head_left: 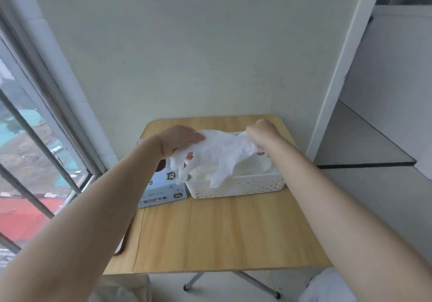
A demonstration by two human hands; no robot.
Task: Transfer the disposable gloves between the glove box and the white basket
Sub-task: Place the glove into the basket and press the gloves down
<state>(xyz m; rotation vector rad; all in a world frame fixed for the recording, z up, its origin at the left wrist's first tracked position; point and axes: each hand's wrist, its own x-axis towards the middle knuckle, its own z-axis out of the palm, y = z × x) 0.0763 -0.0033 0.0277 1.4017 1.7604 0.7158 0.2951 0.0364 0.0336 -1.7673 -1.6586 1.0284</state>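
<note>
**Visitor:** Head view first, from the left. How far along is she, would you say?

**Onlooker:** Midway, I'd judge. At nine o'clock from the table's middle sits the glove box (163, 190), marked XL, touching the white basket (236, 188) on its right. The left hand (180, 140) hangs above the box, fingers curled down into one end of a white glove (217, 154).

**Visitor:** And the other end?

**Onlooker:** The right hand (261, 133), at about one o'clock, has it pinched in a closed fist. The glove is stretched between both hands, held in the air over the basket, its fingers dangling toward the seam between box and basket.

**Visitor:** What's in the containers?

**Onlooker:** The basket already holds a heap of white gloves (254, 167), reaching about to its rim. The box opening is hidden under the left forearm, so I can't tell what remains inside.

**Visitor:** Which way is this glove travelling?

**Onlooker:** Can't say from here. Whichever way, this one has not landed yet, and more handling looks likely on the wooden table (222, 231).
</note>
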